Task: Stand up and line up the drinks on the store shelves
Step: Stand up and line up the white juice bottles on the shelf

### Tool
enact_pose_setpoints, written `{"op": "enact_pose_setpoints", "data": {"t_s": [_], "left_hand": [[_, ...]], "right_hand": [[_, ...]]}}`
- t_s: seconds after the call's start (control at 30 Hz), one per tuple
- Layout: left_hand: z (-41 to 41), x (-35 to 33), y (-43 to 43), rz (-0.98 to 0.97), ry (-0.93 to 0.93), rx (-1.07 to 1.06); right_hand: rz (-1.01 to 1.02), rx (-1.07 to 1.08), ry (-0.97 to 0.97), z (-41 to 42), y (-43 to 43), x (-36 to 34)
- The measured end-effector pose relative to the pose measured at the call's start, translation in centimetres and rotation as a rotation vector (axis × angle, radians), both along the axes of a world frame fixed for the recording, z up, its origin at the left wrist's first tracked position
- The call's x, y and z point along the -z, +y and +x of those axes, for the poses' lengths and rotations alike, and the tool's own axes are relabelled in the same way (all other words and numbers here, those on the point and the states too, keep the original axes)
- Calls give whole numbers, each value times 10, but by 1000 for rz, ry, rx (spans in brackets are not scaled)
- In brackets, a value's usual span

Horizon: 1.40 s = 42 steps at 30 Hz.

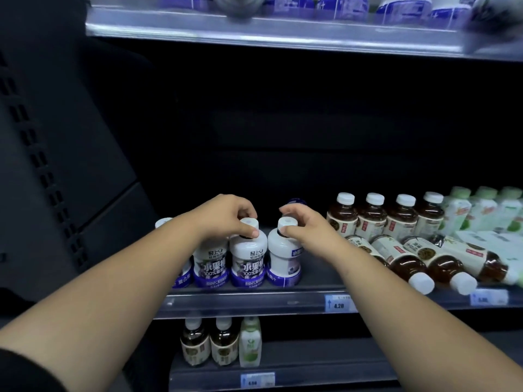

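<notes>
Several white bottles with purple labels stand upright at the left of the middle shelf (254,302). My left hand (226,215) pinches the cap of one white bottle (248,258). My right hand (304,227) pinches the cap of the neighbouring white bottle (283,258), whose label is turned sideways. Another purple-capped bottle (295,201) shows behind my right hand. To the right, brown tea bottles (385,219) stand in a row, and three more brown tea bottles (407,258) lie on their sides in front of them.
Pale green cartons (481,213) stand at the far right. The upper shelf (283,35) carries white and blue bottles. The lower shelf holds two brown tea bottles (209,346) and a green carton (250,343). Price tags (338,304) line the shelf edge. Dark cabinet wall is at left.
</notes>
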<state>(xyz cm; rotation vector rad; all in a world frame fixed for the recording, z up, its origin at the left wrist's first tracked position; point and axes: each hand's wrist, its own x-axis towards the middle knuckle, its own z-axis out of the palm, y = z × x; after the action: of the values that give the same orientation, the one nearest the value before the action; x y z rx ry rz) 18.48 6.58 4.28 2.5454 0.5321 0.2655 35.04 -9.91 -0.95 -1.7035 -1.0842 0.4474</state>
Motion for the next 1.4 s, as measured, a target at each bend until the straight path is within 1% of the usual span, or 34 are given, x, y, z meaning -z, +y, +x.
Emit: {"op": "enact_pose_setpoints", "data": {"t_s": [0.07, 0.13, 0.23, 0.27, 0.33, 0.4, 0.47, 0.53, 0.6, 0.67, 0.8, 0.93, 1.03, 1.3, 1.4], "left_hand": [[-1, 5, 0, -11, -13, -19], [-2, 9, 1, -4, -20, -33], [-2, 9, 4, -115, -45, -24], [-2, 8, 4, -143, -50, -20], [-2, 8, 4, -165, -54, -11], [-1, 8, 4, -194, -58, -5], [-1, 7, 4, -236, -61, 4], [-1, 6, 5, -258, -61, 14], [-1, 6, 4, -246, -57, 15], [0, 6, 4, -218, -52, 5], [2, 8, 4, -175, -19, -11], [0, 8, 4, -133, -15, -19], [-1, 7, 2, -114, -18, -31], [-2, 7, -1, -103, -26, -38], [1, 0, -4, -39, 38, -9]], "right_hand": [[-6, 55, -53, -1, 2, 3], [3, 90, -54, -2, 4, 6], [14, -36, 43, 1, 4, 3], [23, -46, 52, 2, 4, 2], [26, 35, 8, 4, 4, 3], [29, 81, 19, 6, 4, 4], [18, -20, 98, 8, 4, 3], [6, -86, 110, 9, 2, -2], [20, -45, 74, 11, 2, -2], [21, -12, 83, 12, 1, -1], [-1, -100, 166, 12, -2, -2], [-15, -48, 60, 11, -3, 2], [9, -72, 68, 12, -4, 5], [-29, -93, 89, 8, -6, 2], [-32, -104, 101, 8, -6, 1]]}}
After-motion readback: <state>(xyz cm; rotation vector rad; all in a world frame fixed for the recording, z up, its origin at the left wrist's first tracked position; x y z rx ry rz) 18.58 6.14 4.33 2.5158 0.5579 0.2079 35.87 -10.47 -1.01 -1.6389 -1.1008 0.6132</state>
